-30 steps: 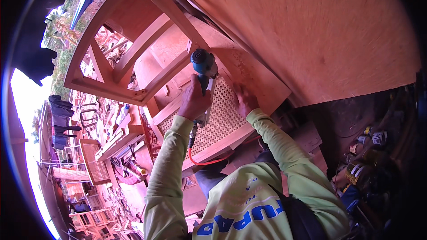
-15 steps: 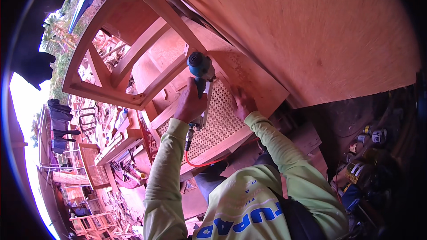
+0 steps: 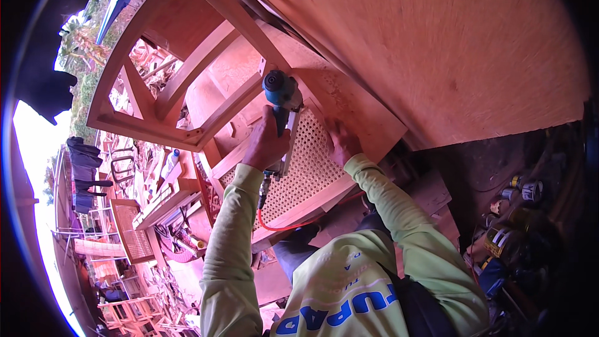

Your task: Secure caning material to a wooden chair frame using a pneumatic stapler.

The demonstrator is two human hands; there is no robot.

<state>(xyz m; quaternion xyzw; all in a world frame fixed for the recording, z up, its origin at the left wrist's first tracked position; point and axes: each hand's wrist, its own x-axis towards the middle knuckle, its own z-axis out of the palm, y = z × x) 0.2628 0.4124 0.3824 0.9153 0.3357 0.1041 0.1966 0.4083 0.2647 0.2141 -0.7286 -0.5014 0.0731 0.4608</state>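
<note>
two pale green sleeves (image 3: 232, 237) came up from the lower edge in the head view, set wide at your elbows and drawing closer together toward the wrists. your left forearm ran nearly straight up, leaning a little to the right. your left hand (image 3: 267, 142) was wrapped around the handle of a teal-headed air nailer (image 3: 282, 90), its fingers closed on it and its knuckles just below the tool's head. the nailer stood over the upper end of a woven cane panel (image 3: 312, 156); whether its nose touched the wood could not be made out. an orange-red hose (image 3: 277, 229) curved away from the tool's lower end, over the panel's wooden rail (image 3: 306, 208).

your right forearm slanted up and to the left. your right hand (image 3: 342, 143) lay back upward beside the nailer, apart from it, fingers pointing up and left over the panel's right edge; whether they gripped that edge or only pressed on it, you could not tell. the panel lay below both hands, next to a flat board (image 3: 374, 126). a curved wooden frame (image 3: 231, 112) stood to the upper left, and a big plywood sheet (image 3: 430, 43) filled the upper right.
</note>
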